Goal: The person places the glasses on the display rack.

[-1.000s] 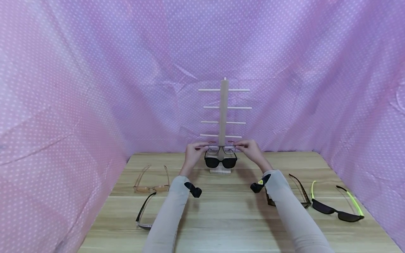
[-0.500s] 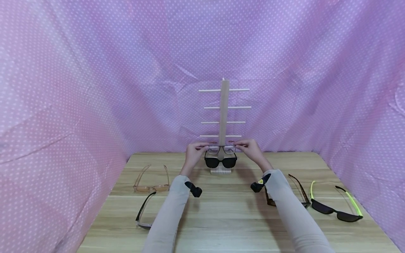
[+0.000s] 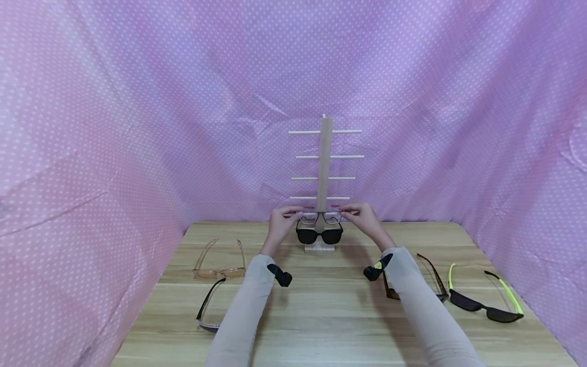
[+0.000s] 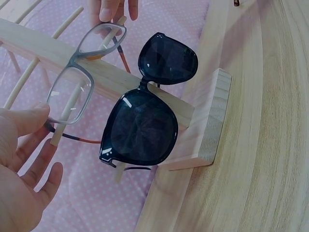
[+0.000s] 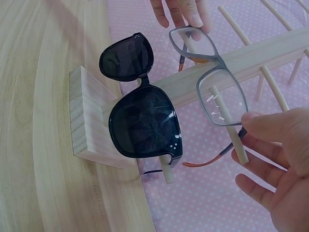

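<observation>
A pair of grey-framed eyeglasses (image 3: 321, 213) with clear lenses sits level across the wooden display stand (image 3: 324, 163), at a peg low on the post. My left hand (image 3: 277, 225) pinches its left end between thumb and fingers, and my right hand (image 3: 365, 220) pinches the right end. In the left wrist view the eyeglasses (image 4: 73, 61) cross in front of the post, and their temples, dark with orange tips, reach back beside the peg. Directly below, black sunglasses (image 3: 307, 236) hang on the lowest peg, close over the stand's base (image 5: 96, 125).
Peach-coloured glasses (image 3: 232, 273) lie at the table's left. Nearer are black-templed glasses (image 3: 204, 307), partly behind my left sleeve. On the right are tortoiseshell glasses (image 3: 435, 272), partly behind my right forearm, and sunglasses with yellow-green temples (image 3: 503, 315). Bare pegs (image 3: 347, 131) stick out above my hands.
</observation>
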Demonstrator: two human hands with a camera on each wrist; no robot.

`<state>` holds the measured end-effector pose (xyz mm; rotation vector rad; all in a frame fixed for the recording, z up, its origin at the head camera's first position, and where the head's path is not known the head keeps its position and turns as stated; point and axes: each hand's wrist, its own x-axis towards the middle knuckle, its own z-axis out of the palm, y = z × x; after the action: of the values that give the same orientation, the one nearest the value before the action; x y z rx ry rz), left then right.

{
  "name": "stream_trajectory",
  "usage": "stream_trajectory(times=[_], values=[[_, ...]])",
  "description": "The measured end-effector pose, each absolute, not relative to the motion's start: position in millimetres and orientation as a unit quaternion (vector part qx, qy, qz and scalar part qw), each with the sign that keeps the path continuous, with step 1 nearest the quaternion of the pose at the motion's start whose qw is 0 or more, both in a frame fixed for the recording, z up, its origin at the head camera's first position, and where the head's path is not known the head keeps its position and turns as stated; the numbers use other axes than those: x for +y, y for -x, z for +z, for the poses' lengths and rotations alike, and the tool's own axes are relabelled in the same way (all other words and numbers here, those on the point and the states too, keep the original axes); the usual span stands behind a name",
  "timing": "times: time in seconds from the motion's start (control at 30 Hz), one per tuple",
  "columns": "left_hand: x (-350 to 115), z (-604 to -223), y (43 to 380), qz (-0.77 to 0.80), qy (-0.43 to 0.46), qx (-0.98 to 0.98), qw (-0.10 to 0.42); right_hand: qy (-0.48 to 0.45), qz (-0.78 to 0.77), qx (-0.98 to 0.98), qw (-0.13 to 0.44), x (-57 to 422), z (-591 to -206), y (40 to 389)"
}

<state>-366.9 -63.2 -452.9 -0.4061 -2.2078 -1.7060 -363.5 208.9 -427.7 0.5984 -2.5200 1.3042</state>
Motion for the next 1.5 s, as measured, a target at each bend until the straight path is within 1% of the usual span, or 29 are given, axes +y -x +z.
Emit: stream_trajectory(times=[0.17,0.47,0.57,0.73,0.97,1.23,1.33,1.5], values=[[-60.6,-452.3,364.6,-0.607,0.13,-0.767,0.163,-0.196,0.455,-0.861,0.116,210.7,-426.1,359.7],[-53.8,-449.8,355.4,-0.613,0.124,-0.755,0.198,-0.21,0.453,-0.856,0.134,219.7,-425.1,353.6],[-48.2,-450.0,349.8,-0.62,0.133,-0.745,0.205,-0.214,0.449,-0.858,0.126,226.0,-423.7,350.5],[-35.3,-451.0,339.7,-0.632,0.147,-0.734,0.202,-0.223,0.424,-0.871,0.112,241.3,-420.0,342.5],[-16.3,-450.6,320.8,-0.633,0.179,-0.735,0.164,-0.22,0.401,-0.884,0.096,267.2,-416.7,327.5],[7.2,-462.0,302.8,-0.599,0.222,-0.758,0.132,-0.229,0.349,-0.906,0.074,304.5,-418.9,305.1],[15.7,-468.0,298.2,-0.6,0.235,-0.757,0.112,-0.234,0.333,-0.911,0.063,316.0,-418.1,296.4],[27.8,-477.2,290.7,-0.59,0.255,-0.764,0.061,-0.248,0.301,-0.92,0.049,332.6,-417.4,283.8]])
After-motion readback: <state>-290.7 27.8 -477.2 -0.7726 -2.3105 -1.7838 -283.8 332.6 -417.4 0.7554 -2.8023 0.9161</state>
